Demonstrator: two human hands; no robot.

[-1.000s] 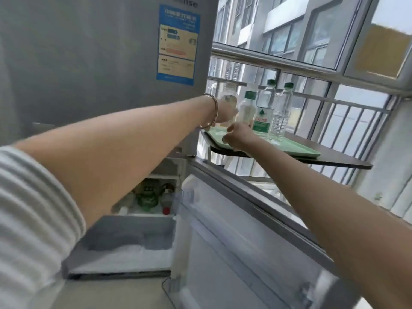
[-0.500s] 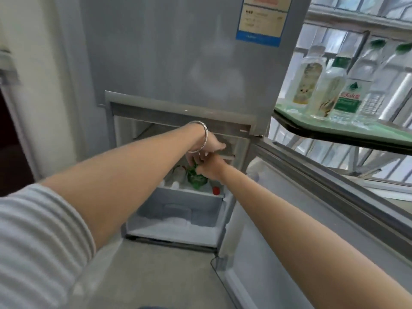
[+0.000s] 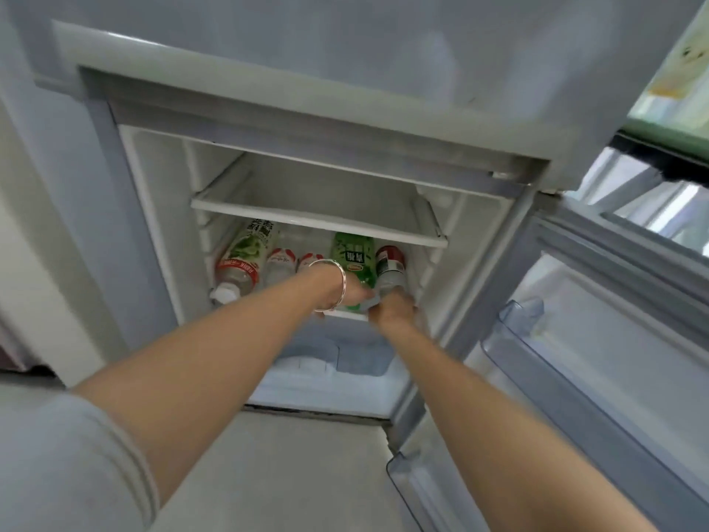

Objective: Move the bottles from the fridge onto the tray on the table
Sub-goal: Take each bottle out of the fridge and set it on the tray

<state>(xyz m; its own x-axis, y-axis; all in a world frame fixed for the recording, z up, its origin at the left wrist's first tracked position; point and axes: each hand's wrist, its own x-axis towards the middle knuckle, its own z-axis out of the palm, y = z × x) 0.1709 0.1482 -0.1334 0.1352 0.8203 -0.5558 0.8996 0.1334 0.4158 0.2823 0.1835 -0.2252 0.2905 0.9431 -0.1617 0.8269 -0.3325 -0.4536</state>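
Note:
Several bottles lie on their sides on the lower shelf of the open fridge (image 3: 153, 224). My left hand (image 3: 347, 295), with a bracelet on the wrist, is closed on the neck end of a green bottle (image 3: 353, 257). Right beside it my right hand (image 3: 393, 311) is closed on the neck of a bottle with a red and grey label (image 3: 389, 268). Further left lie a bottle with a green and white label (image 3: 254, 243), a clear bottle with a red label (image 3: 234, 276) and two small clear bottles (image 3: 282, 263). The green tray (image 3: 660, 130) shows only as an edge at the upper right.
An empty white shelf (image 3: 314, 215) hangs just above the bottles. A frosty drawer (image 3: 326, 364) sits below them. The open fridge door (image 3: 598, 339), with clear bins, stands to the right. The dark table edge (image 3: 675, 157) juts out above it.
Both hands have left the tray and table, dropped to the fridge's lower compartment and closed on two bottles there. The view has swung down from the window to the fridge.

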